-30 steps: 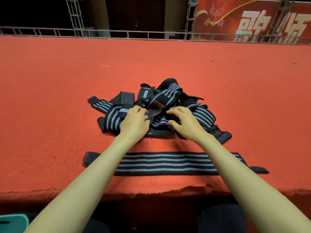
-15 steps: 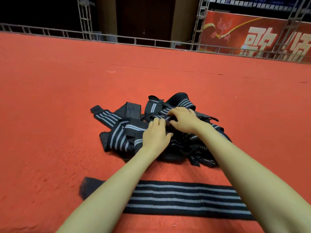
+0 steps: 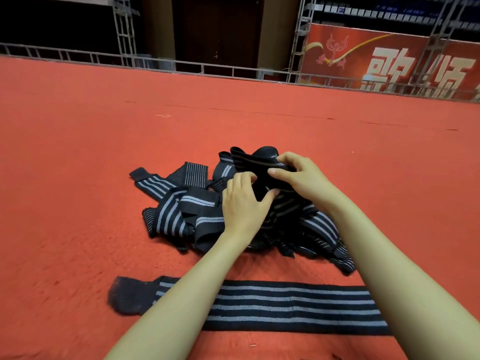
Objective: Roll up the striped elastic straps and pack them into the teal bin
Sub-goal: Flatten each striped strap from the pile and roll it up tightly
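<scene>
Forearms reach in from the near edge, the left forearm [image 3: 187, 294] and the right forearm [image 3: 389, 255], both bare. Both cross above a flat strap [image 3: 285, 305]. That strap lies stretched sideways on the worktop [image 3: 78, 203], on the near side of the pile [image 3: 181, 214] and apart from it. It is black with grey stripes along its length, and its left end is plain black. Red carpet covers the worktop.

The pile is a loose heap of black straps with grey stripes, tangled and overlapping. Loose ends trail out to its left and its near right.

The left hand [image 3: 244, 201] lies on the middle of the pile, its fingers bent down into a dark top strap [image 3: 259, 158]. Its thumb stretches right against the same cloth.

The right hand [image 3: 304, 178] sits just beyond it at the pile's highest part. Its fingers curl over the top strap's upper edge and its thumb presses in from the near side, so the strap is pinched and raised a little off the heap. The two hands nearly touch. Whether they grip one strap or two, I cannot tell.

Beyond the pile the carpet runs on to a grey metal rail [image 3: 181, 64]. Beyond and right of the pile, behind the rail, hangs a red banner [image 3: 345, 55] with large pale characters. Beyond and left of the pile stands a metal truss [image 3: 124, 29] against a dark background.
</scene>
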